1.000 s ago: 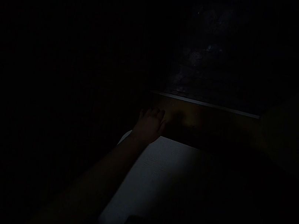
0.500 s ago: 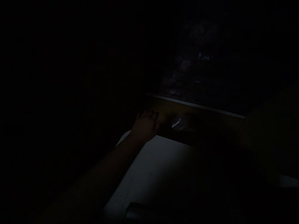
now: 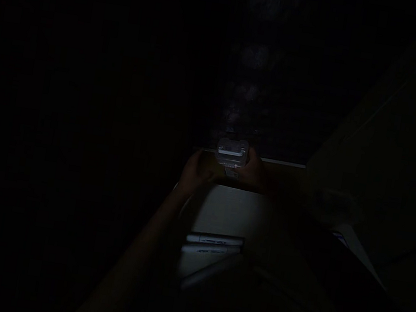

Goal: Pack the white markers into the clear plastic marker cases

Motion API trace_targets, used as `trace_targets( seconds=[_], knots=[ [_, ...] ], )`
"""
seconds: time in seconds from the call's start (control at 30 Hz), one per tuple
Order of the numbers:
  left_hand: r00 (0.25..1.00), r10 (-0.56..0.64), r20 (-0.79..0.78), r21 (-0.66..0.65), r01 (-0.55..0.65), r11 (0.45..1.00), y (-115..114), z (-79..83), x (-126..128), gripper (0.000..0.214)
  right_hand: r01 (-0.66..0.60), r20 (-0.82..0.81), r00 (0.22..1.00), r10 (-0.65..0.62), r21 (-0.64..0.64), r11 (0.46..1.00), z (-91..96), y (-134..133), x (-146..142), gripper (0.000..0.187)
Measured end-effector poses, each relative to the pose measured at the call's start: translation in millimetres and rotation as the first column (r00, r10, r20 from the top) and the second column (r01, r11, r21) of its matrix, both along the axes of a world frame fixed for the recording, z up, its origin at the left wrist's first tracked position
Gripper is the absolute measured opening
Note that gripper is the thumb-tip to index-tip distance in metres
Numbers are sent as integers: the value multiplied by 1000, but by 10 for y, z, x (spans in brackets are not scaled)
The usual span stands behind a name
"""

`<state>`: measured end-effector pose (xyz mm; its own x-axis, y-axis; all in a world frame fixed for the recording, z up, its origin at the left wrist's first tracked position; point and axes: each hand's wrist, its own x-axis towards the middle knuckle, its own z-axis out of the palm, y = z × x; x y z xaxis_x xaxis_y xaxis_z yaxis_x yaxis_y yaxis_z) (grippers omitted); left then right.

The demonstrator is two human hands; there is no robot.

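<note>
The picture is very dark. My right hand [image 3: 253, 167] grips the right side of a small clear plastic box [image 3: 231, 160] with a white bar across its top. Left of the box, with a gap between, is my left hand [image 3: 194, 172]; its thumb and fingers are apart and nothing shows in them. Both hands are over the far edge of a white table [image 3: 234, 212]. Nearer to me on the white surface lie three pale marker pens [image 3: 215, 239], two almost parallel and one slanted.
Beyond the table edge runs a brownish strip with a thin pale line [image 3: 283, 163] behind it. A dim, patchy wall or floor surface [image 3: 256, 56] lies past that. Another pale edge [image 3: 363, 255] shows at the right. Deep shadow hides the left side.
The clear box, blurred before, now shows sharply in my right hand, farther left. My left hand has turned from lying flat to a curved, spread shape. The pens have come into view.
</note>
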<state>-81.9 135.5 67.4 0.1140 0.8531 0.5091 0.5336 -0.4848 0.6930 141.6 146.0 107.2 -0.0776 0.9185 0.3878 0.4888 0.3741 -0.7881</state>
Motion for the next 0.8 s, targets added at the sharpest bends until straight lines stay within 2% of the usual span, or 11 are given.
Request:
trace_targets(
  seconds=[0.1, 0.17, 0.23, 0.37, 0.53, 0.67, 0.8],
  knots=[
    [986, -149, 74, -90, 155, 984, -278, 93, 147, 98, -13, -41, 999, 12, -21, 1000, 73, -407, 62, 81],
    [972, -213, 102, -148, 227, 963, -463, 93, 255, 98, -67, -114, 992, 59, -71, 995, 74, -625, 112, 83],
    [962, -227, 153, -199, 255, 946, -610, 58, 365, 94, -112, -161, 982, 98, -77, 991, 43, -788, 146, 88],
    [917, -259, 302, -308, 351, 884, -773, -60, 575, 79, -232, -286, 936, 203, -72, 970, -69, -983, 188, 98],
    [810, -291, 508, -348, 502, 792, -877, -175, 724, 86, -279, -318, 919, 232, -108, 954, -148, -1147, 340, 112],
    [799, -308, 517, -359, 529, 769, -949, -152, 766, 83, -375, -334, 885, 323, -103, 921, -69, -1304, 504, 122],
    [852, -293, 433, -377, 466, 800, -1017, -97, 827, 79, -325, -315, 909, 274, -120, 938, 50, -1435, 628, 116]
  ],
)
